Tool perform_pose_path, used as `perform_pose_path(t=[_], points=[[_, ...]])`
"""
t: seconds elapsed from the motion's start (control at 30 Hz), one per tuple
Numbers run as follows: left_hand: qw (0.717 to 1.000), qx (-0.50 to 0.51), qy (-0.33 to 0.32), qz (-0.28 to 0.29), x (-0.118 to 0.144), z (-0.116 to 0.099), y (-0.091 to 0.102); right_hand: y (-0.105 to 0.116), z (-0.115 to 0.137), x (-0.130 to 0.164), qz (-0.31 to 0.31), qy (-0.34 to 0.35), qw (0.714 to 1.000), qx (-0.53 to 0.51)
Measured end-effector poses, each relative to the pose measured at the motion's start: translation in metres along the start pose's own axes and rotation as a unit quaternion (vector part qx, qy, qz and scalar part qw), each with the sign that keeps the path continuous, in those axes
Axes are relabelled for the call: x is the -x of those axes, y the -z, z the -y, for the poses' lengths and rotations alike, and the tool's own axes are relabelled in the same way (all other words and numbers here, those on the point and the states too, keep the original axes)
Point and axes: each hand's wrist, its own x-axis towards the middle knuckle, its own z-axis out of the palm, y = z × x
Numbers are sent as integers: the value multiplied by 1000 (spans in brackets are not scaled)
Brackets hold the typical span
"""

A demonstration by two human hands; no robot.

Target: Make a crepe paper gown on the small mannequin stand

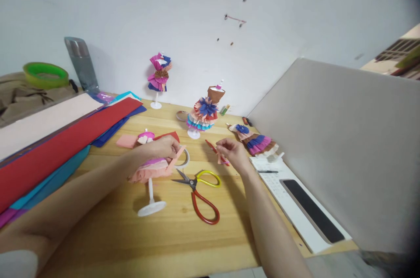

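Note:
My left hand (168, 147) is closed on a peach crepe paper strip (175, 162), at the side of a small dress form. The form wears a ruffled peach paper skirt (147, 174) and stands on a round white base (152, 209). To the right, my right hand (231, 152) has its fingertips pinched together just above a red strip (224, 159) and small pink scraps. What those fingertips hold, if anything, is too small to tell. Scissors (193, 182) with one yellow and one red handle lie spread between my hands. Partly behind my left hand is a tape roll (186, 158).
Two dressed miniature forms (159, 77) (205, 112) stand at the back; another paper dress (254, 140) lies at right. Stacked paper sheets (65, 142) cover the left side. A phone (311, 210) and pen (268, 172) rest on a white board beside the grey partition (344, 147).

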Motion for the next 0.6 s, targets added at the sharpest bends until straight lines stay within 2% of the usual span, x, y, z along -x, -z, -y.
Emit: perform_pose_path(t=[0.13,0.2,0.27,0.37,0.47,0.6], points=[[998,49,-13,-22,11,-21,3,12,-4,-1,-30,-14,993,111],[995,81,-37,-54,20,-35,7,13,-5,-2,-35,-14,988,152],[988,111,-58,-86,30,-46,10,14,-6,-3,-37,-6,982,184],[985,119,-52,-112,40,-57,10,15,-8,-5,-35,20,976,215],[985,116,-50,-114,44,-62,7,17,-9,-7,-47,53,971,228],[986,110,-71,-101,43,-68,3,20,-1,-6,-102,85,964,229]])
